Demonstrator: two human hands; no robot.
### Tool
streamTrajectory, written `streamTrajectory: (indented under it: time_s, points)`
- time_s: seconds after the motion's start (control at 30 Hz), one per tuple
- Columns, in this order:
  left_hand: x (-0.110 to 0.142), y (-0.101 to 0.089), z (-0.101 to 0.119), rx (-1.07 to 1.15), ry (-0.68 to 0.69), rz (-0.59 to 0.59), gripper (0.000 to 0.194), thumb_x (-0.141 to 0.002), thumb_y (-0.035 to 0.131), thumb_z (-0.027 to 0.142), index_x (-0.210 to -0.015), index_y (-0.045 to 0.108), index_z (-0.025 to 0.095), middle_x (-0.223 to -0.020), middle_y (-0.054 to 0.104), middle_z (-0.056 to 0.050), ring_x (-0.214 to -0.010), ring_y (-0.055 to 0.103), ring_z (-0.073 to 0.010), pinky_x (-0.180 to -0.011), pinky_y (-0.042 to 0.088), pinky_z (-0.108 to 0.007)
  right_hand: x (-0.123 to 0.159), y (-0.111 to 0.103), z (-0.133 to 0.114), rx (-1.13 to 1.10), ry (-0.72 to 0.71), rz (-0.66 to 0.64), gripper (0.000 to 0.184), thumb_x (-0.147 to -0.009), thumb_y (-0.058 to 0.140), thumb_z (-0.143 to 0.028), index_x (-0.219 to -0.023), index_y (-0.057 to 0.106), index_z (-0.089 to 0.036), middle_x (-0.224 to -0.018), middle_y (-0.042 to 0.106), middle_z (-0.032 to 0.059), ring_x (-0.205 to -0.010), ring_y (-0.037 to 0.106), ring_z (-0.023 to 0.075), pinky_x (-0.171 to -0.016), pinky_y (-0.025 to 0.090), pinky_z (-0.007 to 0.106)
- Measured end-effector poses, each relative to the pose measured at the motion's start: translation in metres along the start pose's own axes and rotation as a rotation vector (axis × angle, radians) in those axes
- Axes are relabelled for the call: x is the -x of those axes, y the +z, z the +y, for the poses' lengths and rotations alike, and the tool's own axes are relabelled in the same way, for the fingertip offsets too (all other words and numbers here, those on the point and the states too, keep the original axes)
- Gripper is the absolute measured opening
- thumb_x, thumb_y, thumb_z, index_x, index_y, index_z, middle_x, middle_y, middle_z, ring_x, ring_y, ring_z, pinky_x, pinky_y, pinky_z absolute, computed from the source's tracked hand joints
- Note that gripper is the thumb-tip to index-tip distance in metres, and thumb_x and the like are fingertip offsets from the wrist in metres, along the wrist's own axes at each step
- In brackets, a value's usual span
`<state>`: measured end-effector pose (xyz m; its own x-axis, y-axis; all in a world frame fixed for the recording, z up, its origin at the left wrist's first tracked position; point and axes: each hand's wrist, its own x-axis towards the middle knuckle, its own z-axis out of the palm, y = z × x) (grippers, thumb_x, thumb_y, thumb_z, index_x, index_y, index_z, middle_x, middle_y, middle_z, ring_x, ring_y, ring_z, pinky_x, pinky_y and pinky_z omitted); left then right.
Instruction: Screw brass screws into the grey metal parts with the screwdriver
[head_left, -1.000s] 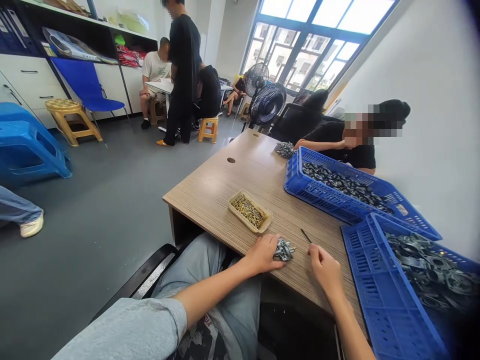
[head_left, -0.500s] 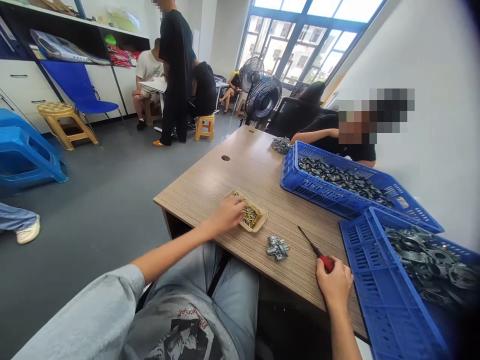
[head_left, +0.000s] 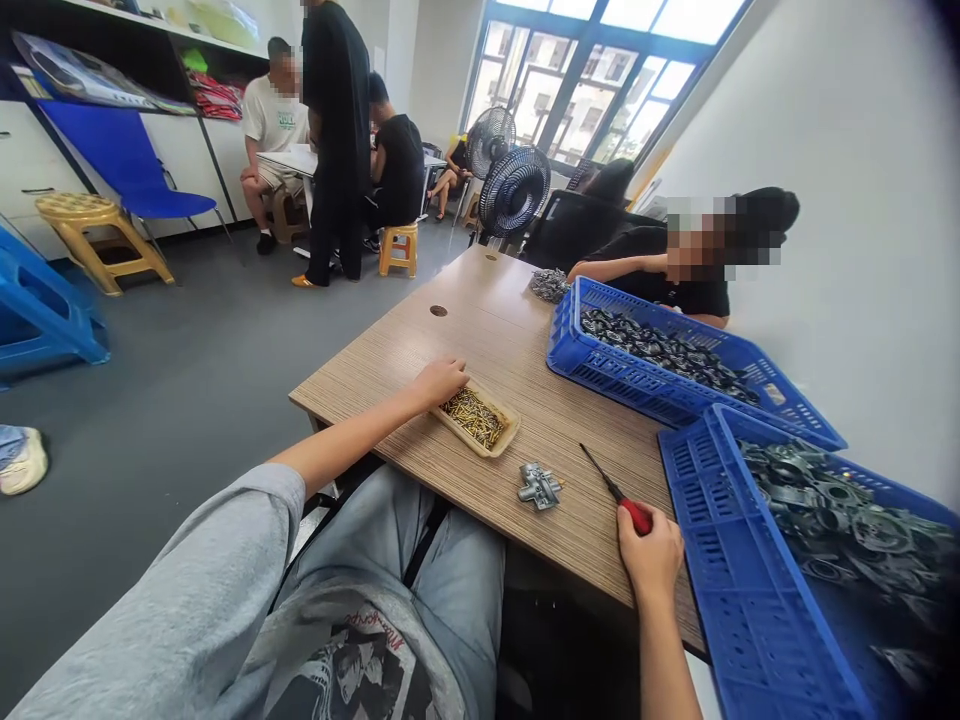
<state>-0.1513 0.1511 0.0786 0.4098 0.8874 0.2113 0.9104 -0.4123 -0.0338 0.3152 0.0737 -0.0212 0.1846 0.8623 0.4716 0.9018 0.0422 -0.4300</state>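
My left hand [head_left: 441, 382] is over the far-left end of a shallow cream plastic tray [head_left: 512, 432] filled with small brass-coloured screws [head_left: 474, 415]. Its fingers are bent together at the rim, and whatever lies between them is hidden. My right hand [head_left: 651, 550] rests near the table's front edge, closed round the red handle of a screwdriver [head_left: 634, 513]. The dark shaft points away over the tabletop. Between the tray and the screwdriver lies a grey metal carburetor body [head_left: 538, 487] with a small brass-coloured tip on its right side.
Two blue plastic crates stand on the right: the far crate [head_left: 622, 370] with dark metal parts, the near crate [head_left: 739, 560] with grey metal parts. A heap of small metal parts [head_left: 550, 285] sits on the wooden table [head_left: 375, 370]. A co-worker [head_left: 630, 255] sits beyond the crates.
My left hand has moved from above the middle of the tray to its far-left end, uncovering more screws. My right hand still holds the screwdriver. The view has shifted slightly.
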Motion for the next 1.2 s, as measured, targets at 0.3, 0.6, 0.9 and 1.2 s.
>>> streamTrajectory:
  time_s: [0.3, 0.6, 0.9, 1.2]
  points:
    - [-0.005, 0.010, 0.000, -0.107, 0.091, 0.004, 0.022, -0.095, 0.049, 0.011, -0.097, 0.071, 0.011, -0.109, 0.064, -0.015, -0.103, 0.061, -0.0279, -0.077, 0.050, -0.036, 0.000, 0.001, 0.004, -0.001, 0.038, -0.004, 0.049, -0.077, 0.054, -0.057, -0.102, 0.063, -0.016, -0.093, 0.065, 0.0158, -0.095, 0.055, 0.0344, -0.090, 0.042, 0.046]
    - [-0.002, -0.007, 0.005, 0.667, -0.230, 0.129, 0.009, -0.089, 0.054, 0.012, -0.097, 0.057, 0.016, -0.083, 0.070, -0.005, -0.072, 0.067, -0.0188, -0.067, 0.051, -0.029, 0.000, -0.001, 0.000, -0.045, 0.046, 0.026, 0.046, -0.077, 0.055, -0.056, -0.100, 0.060, -0.017, -0.091, 0.062, 0.0137, -0.092, 0.054, 0.0327, -0.088, 0.041, 0.046]
    - [0.004, -0.022, 0.064, 1.187, -0.155, 0.023, 0.005, -0.086, 0.057, 0.009, -0.087, 0.058, 0.014, -0.074, 0.068, -0.002, -0.069, 0.066, -0.0137, -0.069, 0.052, -0.026, 0.000, -0.001, -0.005, -0.048, 0.037, 0.024, 0.041, -0.080, 0.052, -0.053, -0.099, 0.058, -0.018, -0.093, 0.062, 0.0132, -0.093, 0.053, 0.0300, -0.089, 0.040, 0.044]
    - [0.024, -0.014, 0.139, 0.963, 0.205, -0.019, 0.016, -0.090, 0.059, 0.009, -0.102, 0.065, 0.019, -0.089, 0.072, -0.003, -0.084, 0.067, -0.0167, -0.076, 0.047, -0.025, 0.000, -0.002, -0.005, -0.045, 0.032, 0.012, 0.038, -0.082, 0.052, -0.052, -0.098, 0.058, -0.018, -0.094, 0.063, 0.0134, -0.094, 0.054, 0.0300, -0.091, 0.039, 0.043]
